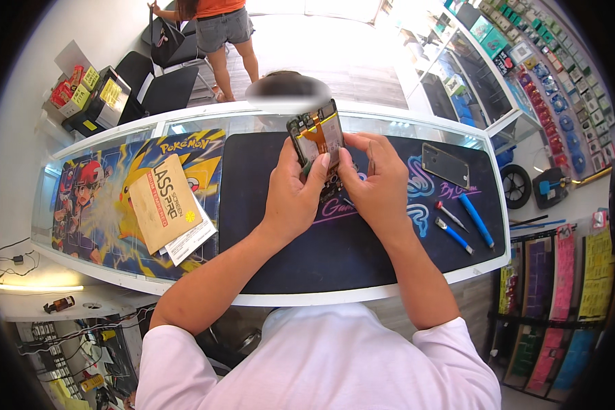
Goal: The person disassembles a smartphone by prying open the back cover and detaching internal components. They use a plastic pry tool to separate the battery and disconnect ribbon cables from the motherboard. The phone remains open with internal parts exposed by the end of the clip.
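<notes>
Over the dark printed mat point(273, 263), I hold up an opened smartphone point(321, 137) in both hands, tilted, its inside facing me. A grey battery and an orange ribbon cable show in it. My left hand point(290, 195) wraps round the phone's left side, thumb across the lower part. At the right edge, my right hand point(376, 181) is closed on the phone, its thumb near the lower end. Fingers behind the phone are hidden. Small dark parts show below it, too unclear to name. Right of my hands lies a dark phone back cover point(445, 165).
A red-tipped screwdriver point(452, 216), a blue-handled tool point(454, 236) and a blue stick-like tool point(476, 221) lie at right. A tan envelope point(164, 205) rests on a colourful cartoon mat point(92, 222). Across the glass counter is a person's head point(287, 85); another person point(222, 34) stands beyond.
</notes>
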`<state>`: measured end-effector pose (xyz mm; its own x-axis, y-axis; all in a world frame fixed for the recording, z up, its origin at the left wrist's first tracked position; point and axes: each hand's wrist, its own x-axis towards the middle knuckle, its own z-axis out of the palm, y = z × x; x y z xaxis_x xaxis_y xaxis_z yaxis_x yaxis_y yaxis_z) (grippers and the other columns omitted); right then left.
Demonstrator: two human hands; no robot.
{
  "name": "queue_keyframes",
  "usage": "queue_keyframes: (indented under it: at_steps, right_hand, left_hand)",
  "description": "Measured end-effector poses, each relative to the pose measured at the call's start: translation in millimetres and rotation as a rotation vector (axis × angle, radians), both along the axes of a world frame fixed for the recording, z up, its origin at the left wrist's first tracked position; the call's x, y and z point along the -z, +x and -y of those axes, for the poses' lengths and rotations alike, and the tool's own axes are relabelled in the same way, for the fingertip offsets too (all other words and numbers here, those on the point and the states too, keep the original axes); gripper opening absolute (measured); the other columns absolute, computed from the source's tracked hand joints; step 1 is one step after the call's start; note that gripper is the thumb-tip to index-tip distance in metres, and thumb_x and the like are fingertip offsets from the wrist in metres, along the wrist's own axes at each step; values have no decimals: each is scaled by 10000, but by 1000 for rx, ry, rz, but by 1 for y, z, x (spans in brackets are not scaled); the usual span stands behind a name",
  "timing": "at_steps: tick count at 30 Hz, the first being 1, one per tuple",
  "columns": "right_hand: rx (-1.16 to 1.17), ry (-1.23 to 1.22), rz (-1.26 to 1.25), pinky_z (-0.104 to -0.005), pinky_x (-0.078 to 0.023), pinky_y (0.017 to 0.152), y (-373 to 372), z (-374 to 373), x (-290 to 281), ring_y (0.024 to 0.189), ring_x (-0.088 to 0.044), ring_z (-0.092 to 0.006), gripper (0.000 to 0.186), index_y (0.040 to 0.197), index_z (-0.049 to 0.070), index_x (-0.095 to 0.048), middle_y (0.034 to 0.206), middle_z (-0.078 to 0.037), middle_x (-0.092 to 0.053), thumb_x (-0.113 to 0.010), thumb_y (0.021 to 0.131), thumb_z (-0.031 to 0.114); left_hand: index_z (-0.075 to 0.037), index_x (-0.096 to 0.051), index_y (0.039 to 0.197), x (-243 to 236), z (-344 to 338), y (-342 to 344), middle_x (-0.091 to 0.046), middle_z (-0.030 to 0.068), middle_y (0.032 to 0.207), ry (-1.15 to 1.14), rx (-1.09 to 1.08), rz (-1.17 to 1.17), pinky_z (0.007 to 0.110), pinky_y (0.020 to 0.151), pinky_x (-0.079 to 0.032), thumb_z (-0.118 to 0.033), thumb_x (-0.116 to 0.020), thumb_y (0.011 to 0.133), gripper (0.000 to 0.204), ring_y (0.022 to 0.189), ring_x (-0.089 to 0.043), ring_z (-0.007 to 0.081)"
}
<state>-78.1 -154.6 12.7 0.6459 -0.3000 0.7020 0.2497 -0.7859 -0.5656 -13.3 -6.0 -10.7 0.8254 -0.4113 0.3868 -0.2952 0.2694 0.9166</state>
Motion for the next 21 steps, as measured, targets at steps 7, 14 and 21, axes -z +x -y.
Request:
queue_keyframes:
  at_steps: [7, 14, 21]
  right_hand:
    - [98, -153, -41, -410, -608, 653, -5, -1, -6, 773, -758, -310, 161, 1018, 17, -728, 956, -113, -735, -818, 897, 72]
    - [74, 150, -89, -313, -475, 593, -3, 2, -13, 640, -605, -158, 113, 1004, 11, -754, 866, -49, -707, -807, 918, 64]
    - [-45, 231, -65, -248, -376, 569, -9, 3, -12, 652, -473, -38, 187, 1128, 12, -796, 929, -6, -744, -823, 952, 70]
  left_hand:
    - [1, -546, 1441, 3, 0, -8, -760, 151, 1055, 143, -68, 59, 351, 810, -595, -174, -669, 1104, 399, 911, -743, 166]
    - [16, -529, 1460, -8, -2, -9, -724, 126, 1258, 53, 35, 19, 336, 942, -590, -152, -625, 1130, 382, 1096, -706, 151]
    - [15, -520, 1465, -7, 0, -7, -715, 124, 1302, -36, 89, -60, 330, 1012, -573, -113, -597, 1141, 356, 1166, -695, 149]
